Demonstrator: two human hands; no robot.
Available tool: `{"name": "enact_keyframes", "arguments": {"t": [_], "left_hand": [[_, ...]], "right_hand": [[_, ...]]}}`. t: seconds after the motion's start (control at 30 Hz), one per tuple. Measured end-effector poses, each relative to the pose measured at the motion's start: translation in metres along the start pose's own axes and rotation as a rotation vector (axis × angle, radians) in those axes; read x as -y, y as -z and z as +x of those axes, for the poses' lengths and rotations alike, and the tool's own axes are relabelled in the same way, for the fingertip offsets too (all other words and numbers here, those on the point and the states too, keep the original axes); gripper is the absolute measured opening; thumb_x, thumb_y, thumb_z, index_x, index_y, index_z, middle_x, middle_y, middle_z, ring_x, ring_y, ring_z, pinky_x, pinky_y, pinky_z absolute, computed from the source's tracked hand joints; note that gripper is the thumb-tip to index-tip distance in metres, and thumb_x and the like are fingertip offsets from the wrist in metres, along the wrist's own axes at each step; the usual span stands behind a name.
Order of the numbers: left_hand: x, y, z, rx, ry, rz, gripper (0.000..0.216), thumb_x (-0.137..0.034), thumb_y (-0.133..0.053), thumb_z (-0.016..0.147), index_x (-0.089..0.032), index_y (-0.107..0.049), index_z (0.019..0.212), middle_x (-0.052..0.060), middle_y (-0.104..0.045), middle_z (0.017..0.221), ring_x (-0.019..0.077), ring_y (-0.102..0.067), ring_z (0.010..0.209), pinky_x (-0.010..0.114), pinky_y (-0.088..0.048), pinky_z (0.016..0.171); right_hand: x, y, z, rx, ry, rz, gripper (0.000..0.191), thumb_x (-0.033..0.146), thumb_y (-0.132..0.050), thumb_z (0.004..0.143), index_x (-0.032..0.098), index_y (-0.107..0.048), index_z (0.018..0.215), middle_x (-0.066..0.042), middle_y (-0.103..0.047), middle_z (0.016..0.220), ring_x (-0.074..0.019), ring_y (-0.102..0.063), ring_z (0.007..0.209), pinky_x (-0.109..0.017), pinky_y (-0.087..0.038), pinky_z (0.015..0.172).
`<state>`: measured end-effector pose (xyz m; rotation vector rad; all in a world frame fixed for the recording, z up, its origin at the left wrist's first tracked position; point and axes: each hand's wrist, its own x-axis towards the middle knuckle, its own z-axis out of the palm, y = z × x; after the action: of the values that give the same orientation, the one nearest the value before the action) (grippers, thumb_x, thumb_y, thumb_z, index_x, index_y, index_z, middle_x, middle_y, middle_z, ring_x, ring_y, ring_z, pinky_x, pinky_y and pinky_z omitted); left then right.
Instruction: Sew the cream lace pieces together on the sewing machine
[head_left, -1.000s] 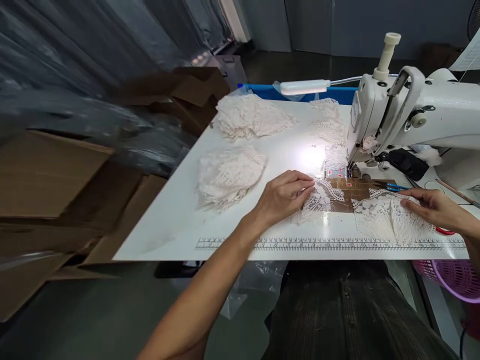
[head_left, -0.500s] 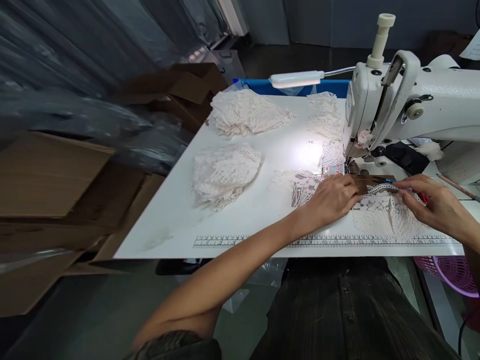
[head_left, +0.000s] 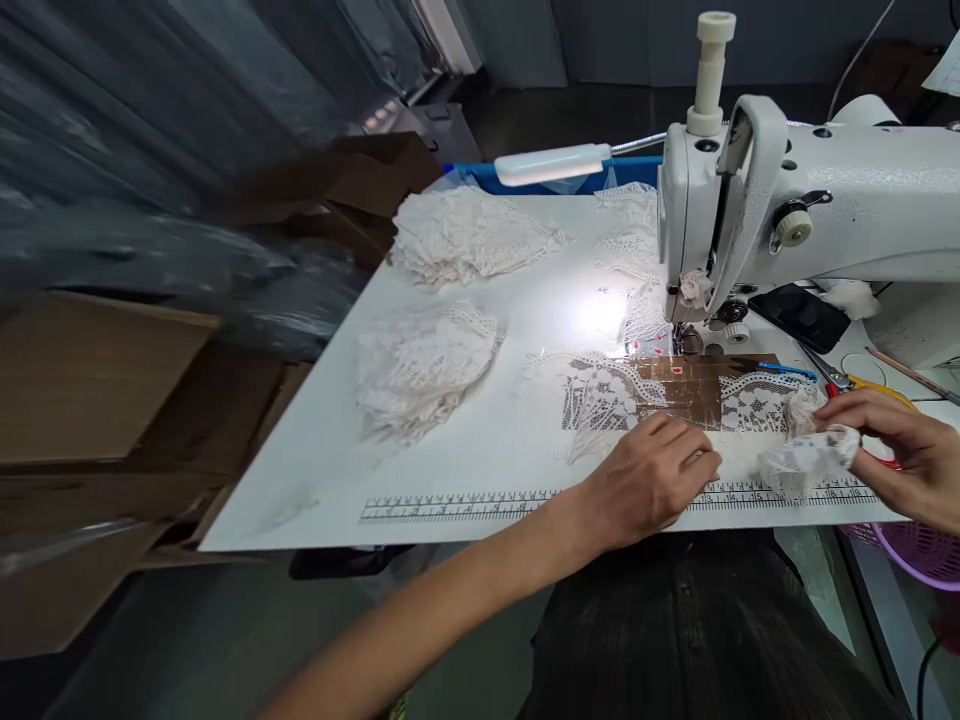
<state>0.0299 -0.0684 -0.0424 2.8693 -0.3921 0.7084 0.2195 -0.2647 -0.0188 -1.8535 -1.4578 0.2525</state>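
My right hand (head_left: pixel 904 450) pinches a bunched end of white lace (head_left: pixel 810 452) between thumb and fingers, at the right of the table. Just over the table's front edge, my left hand (head_left: pixel 660 472) is closed with its fingers curled down; what they hold, if anything, is hidden. Pale fabric lies beside its fingertips. Above it, floral lace (head_left: pixel 600 390) lies beside a brown plate (head_left: pixel 686 385), with another lace piece (head_left: pixel 754 402) on the right. The sewing machine's (head_left: pixel 712 220) needle area stands just behind the plate.
Two heaps of white lace, a far one (head_left: pixel 465 235) and a nearer one (head_left: pixel 427 370), sit on the left of the table. A printed ruler (head_left: pixel 465 508) runs along the front edge. Scissors (head_left: pixel 825 370) and a blue-handled tool (head_left: pixel 784 370) lie right. Cardboard boxes (head_left: pixel 97 370) stand left.
Both hands have moved toward the front edge, away from the needle area. My right hand now holds the lace bunched up, and the brown plate and scissors are more exposed. The view has shifted slightly.
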Motion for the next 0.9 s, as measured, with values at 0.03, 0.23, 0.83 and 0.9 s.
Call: {"name": "enact_keyframes", "arguments": {"t": [0.03,0.23,0.83,0.9], "left_hand": [[0.000,0.001,-0.005,0.009,0.011,-0.018,0.020,-0.018,-0.045,0.100,-0.012,-0.063,0.091,0.005,-0.068,0.087,0.0150,-0.060,0.075,0.028,-0.045,0.068],[-0.013,0.001,-0.015,-0.002,0.032,-0.181,0.017,-0.016,-0.049,0.097,-0.010,-0.064,0.091,0.009,-0.069,0.096,0.0164,-0.061,0.081,0.031,-0.051,0.075],[-0.026,0.031,-0.030,-0.463,0.350,-0.230,0.010,-0.022,-0.055,0.095,-0.016,-0.054,0.086,0.004,-0.065,0.082,0.0135,-0.062,0.073,0.027,-0.054,0.063],[-0.023,0.036,-0.040,-0.516,0.427,-0.190,0.011,-0.022,-0.057,0.093,-0.016,-0.053,0.084,0.002,-0.062,0.077,0.0126,-0.060,0.069,0.026,-0.053,0.060]], "right_hand": [[-0.002,0.005,-0.003,-0.035,-0.037,0.037,0.011,0.031,-0.058,0.091,0.025,-0.066,0.088,-0.006,-0.065,0.095,-0.0194,-0.064,0.088,-0.030,-0.052,0.070],[0.000,0.004,0.005,-0.181,-0.103,0.231,0.023,0.044,-0.064,0.088,0.024,-0.068,0.077,-0.006,-0.066,0.086,-0.0182,-0.064,0.080,-0.027,-0.051,0.061],[0.041,-0.054,0.055,0.109,0.080,0.290,0.020,0.031,-0.058,0.093,0.030,-0.065,0.112,-0.003,-0.067,0.107,-0.0162,-0.064,0.098,-0.025,-0.055,0.081],[0.041,-0.056,0.059,0.112,0.098,0.242,0.024,0.032,-0.060,0.092,0.031,-0.065,0.115,-0.002,-0.067,0.109,-0.0165,-0.065,0.097,-0.026,-0.055,0.081]]}}
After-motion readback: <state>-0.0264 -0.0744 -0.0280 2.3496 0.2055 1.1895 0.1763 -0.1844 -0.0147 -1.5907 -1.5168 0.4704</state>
